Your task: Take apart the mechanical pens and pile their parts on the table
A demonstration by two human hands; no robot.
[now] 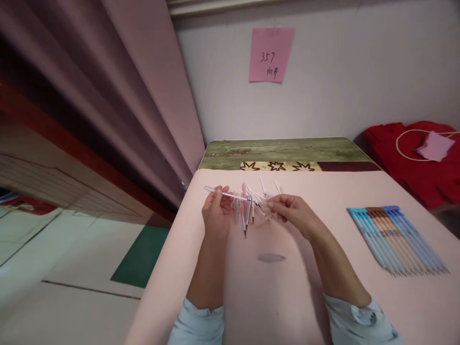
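Between the thumb and fingers of my left hand (pixel 217 206) is a slim white pen refill (pixel 235 195), its dark tip pointing right. A clear piece shows at its left end. My right hand (pixel 289 210) pinches a pale translucent piece that looks like a pen barrel; my fingers partly cover it. Below and between both hands lies a loose pile of white refills (pixel 246 224) with dark tips, mixed with clear and pinkish pen parts (pixel 236 208). Closer to me, a single clear pen part (pixel 271 258) rests alone on the pale pink table cover (pixel 258 297).
At the right, finished-looking pens (pixel 397 239) lie side by side in teal, orange-brown and blue groups. Red cloth (pixel 406 163) with a pink paper sits beyond. A green patterned surface (pixel 287 147) meets the wall, which bears a pink note (pixel 272 55). Curtains (pixel 143 96) hang left.
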